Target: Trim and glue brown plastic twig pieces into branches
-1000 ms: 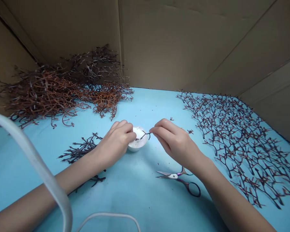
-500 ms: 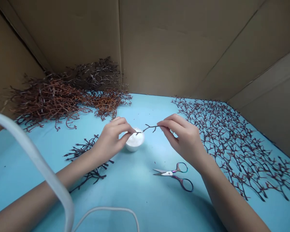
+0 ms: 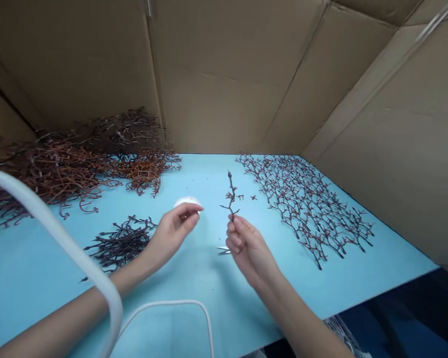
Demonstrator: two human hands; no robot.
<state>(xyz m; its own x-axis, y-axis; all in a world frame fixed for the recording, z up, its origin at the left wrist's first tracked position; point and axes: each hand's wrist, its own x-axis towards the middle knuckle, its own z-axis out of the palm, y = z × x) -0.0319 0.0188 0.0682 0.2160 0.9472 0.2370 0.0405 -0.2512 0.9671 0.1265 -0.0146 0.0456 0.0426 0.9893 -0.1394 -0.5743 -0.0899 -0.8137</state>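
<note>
My right hand (image 3: 248,243) is closed around the lower end of a dark artificial twig (image 3: 231,194). The twig stands upright above the table, with short side shoots and a budded tip. To its left, my left hand (image 3: 177,226) has its thumb and forefinger curved and slightly apart, with nothing visible between them. It hovers in front of a small white bowl (image 3: 186,200), hiding most of it. Below my right hand, the blades of the scissors (image 3: 224,250) show on the blue table (image 3: 186,278); their handles are hidden.
A dark twig bundle (image 3: 123,243) lies beside my left forearm. Brown and reddish stems (image 3: 59,164) are heaped at the back left. Many branched twigs (image 3: 298,194) spread across the right side. A white curved tube (image 3: 59,233) crosses the left foreground. Cardboard walls (image 3: 224,74) enclose the back.
My left hand has let go of the twig's tip and drawn back. My right hand has turned the twig from lying sideways to upright. The view has swung to the right.
</note>
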